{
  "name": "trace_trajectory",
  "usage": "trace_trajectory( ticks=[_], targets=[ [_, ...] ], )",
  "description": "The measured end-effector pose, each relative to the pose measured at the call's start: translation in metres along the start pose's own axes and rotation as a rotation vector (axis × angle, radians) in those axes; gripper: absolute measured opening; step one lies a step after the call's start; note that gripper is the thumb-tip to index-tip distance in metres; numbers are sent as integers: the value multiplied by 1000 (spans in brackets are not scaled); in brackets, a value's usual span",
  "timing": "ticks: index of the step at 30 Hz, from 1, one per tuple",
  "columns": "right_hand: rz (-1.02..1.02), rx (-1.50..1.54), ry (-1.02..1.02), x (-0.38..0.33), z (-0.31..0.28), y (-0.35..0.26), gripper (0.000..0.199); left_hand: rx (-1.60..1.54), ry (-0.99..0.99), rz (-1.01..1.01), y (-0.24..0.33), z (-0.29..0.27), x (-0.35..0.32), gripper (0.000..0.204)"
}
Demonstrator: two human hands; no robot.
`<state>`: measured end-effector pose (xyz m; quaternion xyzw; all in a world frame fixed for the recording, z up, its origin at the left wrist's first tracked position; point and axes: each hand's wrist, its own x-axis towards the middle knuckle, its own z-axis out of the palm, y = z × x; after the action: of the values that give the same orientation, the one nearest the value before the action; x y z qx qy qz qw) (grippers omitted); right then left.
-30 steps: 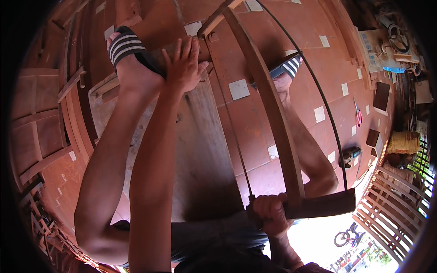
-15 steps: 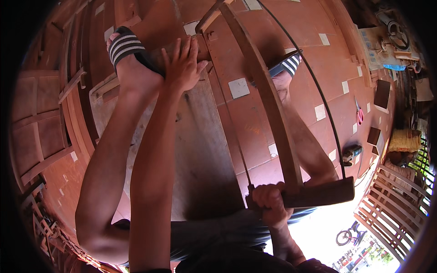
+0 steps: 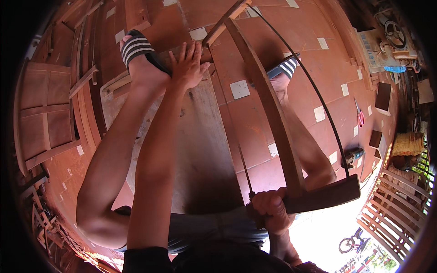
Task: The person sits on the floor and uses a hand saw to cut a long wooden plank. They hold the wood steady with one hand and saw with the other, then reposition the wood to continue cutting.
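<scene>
My right hand (image 3: 271, 211) is closed round the near end of a wooden frame saw (image 3: 268, 98), where blade and end bar meet. The saw's thin blade (image 3: 237, 145) runs away from me along the right side of a low wooden bench (image 3: 200, 132). At the bench's far end lies a brown piece of wood (image 3: 206, 55). My left hand (image 3: 189, 68) presses on that wood, palm down and fingers spread, close to the saw's far end bar (image 3: 225, 22). Whether the blade's teeth are in the wood is too small to tell.
My sandalled feet stand either side, the left sandal (image 3: 139, 48) beside the wood. On the tiled floor to the right lie pink-handled scissors (image 3: 360, 117) and a power tool (image 3: 351, 157). Wooden panels (image 3: 48, 111) lean at the left; a slatted wooden rack (image 3: 391, 200) stands at the lower right.
The saw has come slightly toward me, with my right hand drawn back on it. My left hand stays spread on the wood. The whole view has shifted a little.
</scene>
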<state>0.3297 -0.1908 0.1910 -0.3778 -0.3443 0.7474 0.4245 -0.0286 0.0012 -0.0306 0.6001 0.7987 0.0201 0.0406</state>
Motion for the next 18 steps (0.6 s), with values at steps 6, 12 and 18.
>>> trace_trajectory(
  ticks=[6, 12, 18],
  targets=[
    [-102, -91, -36, 107, 9, 53, 36, -45, 76, 30, 5, 8, 0, 77],
    [-64, 11, -90, 54, -12, 40, 31, -88, 79, 22, -1, 5, -3, 77],
    [-49, -33, -31, 128, 3, 77, 36, -57, 149, 54, -5, 15, -5, 77]
  ],
)
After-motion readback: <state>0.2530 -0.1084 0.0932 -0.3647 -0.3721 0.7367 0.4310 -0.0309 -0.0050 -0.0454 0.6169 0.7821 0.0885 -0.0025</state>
